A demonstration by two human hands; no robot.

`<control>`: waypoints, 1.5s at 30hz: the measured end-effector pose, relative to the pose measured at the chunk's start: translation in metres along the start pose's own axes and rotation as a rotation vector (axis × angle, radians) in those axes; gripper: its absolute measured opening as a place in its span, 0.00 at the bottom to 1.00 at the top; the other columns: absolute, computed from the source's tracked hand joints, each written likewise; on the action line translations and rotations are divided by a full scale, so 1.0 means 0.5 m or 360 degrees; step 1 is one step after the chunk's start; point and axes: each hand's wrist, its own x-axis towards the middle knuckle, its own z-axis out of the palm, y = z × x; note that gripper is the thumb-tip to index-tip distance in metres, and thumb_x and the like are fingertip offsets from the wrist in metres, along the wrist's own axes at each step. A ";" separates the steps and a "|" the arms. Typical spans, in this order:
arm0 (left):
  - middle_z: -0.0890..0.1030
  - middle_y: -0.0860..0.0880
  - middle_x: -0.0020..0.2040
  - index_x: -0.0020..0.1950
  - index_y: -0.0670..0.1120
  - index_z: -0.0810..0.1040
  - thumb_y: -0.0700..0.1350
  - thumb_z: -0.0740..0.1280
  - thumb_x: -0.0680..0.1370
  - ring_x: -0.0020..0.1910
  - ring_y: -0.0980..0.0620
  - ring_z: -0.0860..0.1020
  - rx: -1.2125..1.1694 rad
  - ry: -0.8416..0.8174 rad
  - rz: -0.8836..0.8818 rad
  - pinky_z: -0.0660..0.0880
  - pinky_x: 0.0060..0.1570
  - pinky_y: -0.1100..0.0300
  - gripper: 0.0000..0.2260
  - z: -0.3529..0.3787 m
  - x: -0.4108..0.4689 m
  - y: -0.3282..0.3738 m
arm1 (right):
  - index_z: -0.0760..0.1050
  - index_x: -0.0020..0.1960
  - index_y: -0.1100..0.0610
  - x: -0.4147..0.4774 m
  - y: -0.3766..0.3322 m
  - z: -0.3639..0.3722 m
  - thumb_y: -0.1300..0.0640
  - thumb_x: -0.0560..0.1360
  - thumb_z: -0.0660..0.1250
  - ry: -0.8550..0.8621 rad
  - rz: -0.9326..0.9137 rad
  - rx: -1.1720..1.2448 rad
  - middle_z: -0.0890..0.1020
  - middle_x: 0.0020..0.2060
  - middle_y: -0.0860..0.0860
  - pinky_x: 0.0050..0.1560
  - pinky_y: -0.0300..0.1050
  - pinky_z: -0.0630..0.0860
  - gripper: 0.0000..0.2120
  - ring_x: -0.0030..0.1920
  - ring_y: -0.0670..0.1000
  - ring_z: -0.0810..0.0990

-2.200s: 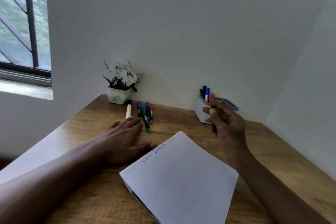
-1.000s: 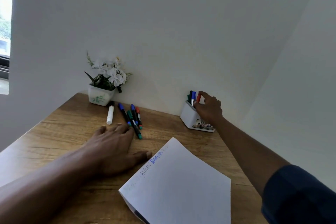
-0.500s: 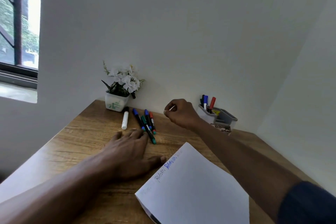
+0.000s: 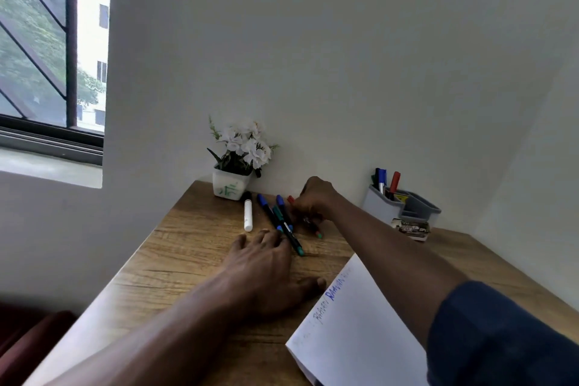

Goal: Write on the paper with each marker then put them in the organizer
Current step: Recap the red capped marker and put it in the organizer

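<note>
Red at its cap and green at its tail, a slim dark marker lies on the wooden bench under the right hand, whose fingers curl down round its middle. The left hand rests flat, palm down, with straight, spread fingers and nothing in its grasp. Its thumb tip is at the edge of the white sheet of paper, which carries blue handwriting along that edge.

Between the two hands, just beyond the left fingertips, a bunch of blue- and green-capped markers lie close together. A white marker with a black cap lies just to their left.

Well to the right of the right hand, a grey plastic organizer stands by the wall. A blue-capped marker and a red-capped marker stand upright in its tall compartment, and a small printed box lies in front of it. Beyond the left hand, a white square pot of white flowers stands at the wall.
</note>
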 end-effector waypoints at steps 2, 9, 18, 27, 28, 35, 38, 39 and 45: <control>0.51 0.46 0.83 0.82 0.47 0.53 0.75 0.54 0.75 0.82 0.47 0.48 -0.0023 0.0045 0.0016 0.47 0.79 0.40 0.44 0.001 0.000 -0.001 | 0.80 0.51 0.63 -0.014 0.009 -0.011 0.56 0.65 0.76 0.0101 -0.0015 0.0059 0.84 0.46 0.59 0.46 0.52 0.83 0.17 0.45 0.56 0.84; 0.71 0.48 0.74 0.71 0.52 0.70 0.74 0.59 0.74 0.72 0.48 0.69 -0.0121 0.0221 0.0032 0.63 0.73 0.43 0.34 -0.005 -0.010 -0.001 | 0.81 0.61 0.57 -0.170 0.068 -0.086 0.59 0.76 0.69 0.0449 -0.0652 -0.0145 0.82 0.50 0.54 0.50 0.46 0.79 0.14 0.49 0.52 0.81; 0.80 0.62 0.59 0.71 0.60 0.72 0.58 0.68 0.78 0.53 0.66 0.78 -0.0462 0.0955 0.0494 0.70 0.48 0.71 0.21 -0.014 -0.023 0.017 | 0.74 0.68 0.51 -0.324 0.142 -0.059 0.48 0.83 0.58 0.0365 -0.1381 -0.0368 0.82 0.60 0.50 0.60 0.35 0.75 0.17 0.60 0.42 0.77; 0.85 0.64 0.46 0.56 0.59 0.84 0.52 0.73 0.76 0.44 0.67 0.83 -0.0643 0.1022 0.0497 0.82 0.43 0.60 0.09 -0.017 -0.025 0.017 | 0.79 0.64 0.51 -0.307 0.189 -0.015 0.50 0.81 0.62 0.0706 -0.1405 -0.0105 0.86 0.51 0.50 0.45 0.45 0.79 0.15 0.45 0.51 0.83; 0.85 0.64 0.47 0.56 0.58 0.85 0.52 0.74 0.76 0.44 0.67 0.83 -0.0638 0.1032 0.0503 0.82 0.43 0.58 0.09 -0.016 -0.029 0.018 | 0.79 0.64 0.51 -0.312 0.191 -0.013 0.49 0.81 0.61 0.0697 -0.1390 -0.0047 0.87 0.51 0.49 0.43 0.43 0.77 0.15 0.45 0.51 0.83; 0.86 0.63 0.45 0.54 0.58 0.86 0.52 0.74 0.74 0.43 0.63 0.84 -0.0716 0.1108 0.0469 0.82 0.45 0.57 0.09 -0.013 -0.043 0.022 | 0.79 0.62 0.49 -0.312 0.177 -0.009 0.46 0.82 0.58 0.0729 -0.1420 0.0010 0.86 0.45 0.47 0.36 0.49 0.77 0.15 0.40 0.50 0.82; 0.86 0.61 0.44 0.54 0.56 0.86 0.53 0.75 0.76 0.42 0.60 0.85 -0.0728 0.1141 0.0533 0.81 0.43 0.59 0.08 -0.018 -0.047 0.020 | 0.80 0.63 0.47 -0.317 0.179 -0.016 0.43 0.82 0.58 0.0789 -0.1403 0.0006 0.87 0.44 0.46 0.32 0.48 0.77 0.17 0.37 0.49 0.83; 0.86 0.61 0.44 0.54 0.55 0.86 0.53 0.75 0.75 0.42 0.59 0.85 -0.0718 0.1142 0.0546 0.81 0.42 0.61 0.08 -0.020 -0.049 0.021 | 0.80 0.62 0.46 -0.318 0.180 -0.020 0.42 0.82 0.58 0.0800 -0.1404 -0.0030 0.87 0.44 0.45 0.31 0.46 0.77 0.17 0.37 0.48 0.82; 0.84 0.62 0.39 0.51 0.58 0.86 0.54 0.73 0.74 0.39 0.56 0.83 -0.0648 0.1180 0.0431 0.76 0.36 0.65 0.07 -0.027 -0.063 0.017 | 0.82 0.59 0.46 -0.331 0.191 -0.057 0.40 0.81 0.54 0.0684 -0.1279 -0.0137 0.86 0.45 0.43 0.35 0.38 0.71 0.20 0.39 0.41 0.77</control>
